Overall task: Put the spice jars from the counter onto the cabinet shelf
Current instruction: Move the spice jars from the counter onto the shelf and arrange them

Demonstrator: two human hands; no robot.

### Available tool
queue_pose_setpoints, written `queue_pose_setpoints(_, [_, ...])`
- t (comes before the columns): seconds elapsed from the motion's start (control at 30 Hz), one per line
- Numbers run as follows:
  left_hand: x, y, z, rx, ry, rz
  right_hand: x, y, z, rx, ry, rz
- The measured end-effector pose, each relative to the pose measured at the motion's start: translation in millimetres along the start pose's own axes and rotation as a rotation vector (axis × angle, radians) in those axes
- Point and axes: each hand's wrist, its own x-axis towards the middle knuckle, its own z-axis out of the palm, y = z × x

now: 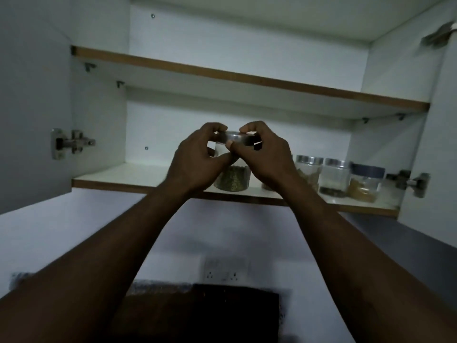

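Open wall cabinet, 2 shelves: upper shelf [222, 75] at 12 o'clock, lower shelf [118, 175] mid-frame. 2 bare forearms reach up from 6 o'clock. Left hand [195, 159] and right hand [267, 154] both grip 1 clear spice jar [232, 180] with green contents: fingers curled over the silver lid [233, 137], thumbs pressed on the glass side. The jar is upright at the front edge of the lower shelf; cannot tell if its base touches the board.

At 3 o'clock of the held jar, 3 more jars stand in a row on the same shelf: silver-lid jar with brown contents [309, 169], silver-lid jar with dark contents [336, 178], blue-lid jar with orange-brown contents [367, 184]. A brownish bit at the right wrist may be a 5th jar, cannot tell.

3 metal hinges: 9 o'clock [71, 143], 3 o'clock [408, 181], 1 o'clock [437, 35]. 1 wall socket [222, 271] at 6 o'clock.
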Motion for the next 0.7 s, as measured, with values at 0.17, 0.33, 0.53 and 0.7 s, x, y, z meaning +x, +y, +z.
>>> queue_pose_setpoints(0.17, [27.6,-17.8,47.7,0.075,-0.054,-0.039,30.8,45.5,-9.6,-0.022,-0.078,0.083])
queue_pose_setpoints(0.33, [45.9,-37.6,81.6,0.138,-0.111,-0.116,45.0,81.6,-4.4,-0.075,-0.113,0.118])
queue_pose_setpoints(0.53, [55.3,-59.8,105.1,0.15,-0.126,-0.196,56.7,101.1,10.5,-0.265,-0.117,0.083])
queue_pose_setpoints(0.7, [59.3,-60.2,118.4,0.294,-0.197,-0.178,53.3,104.4,14.7,-0.545,-0.055,-0.003])
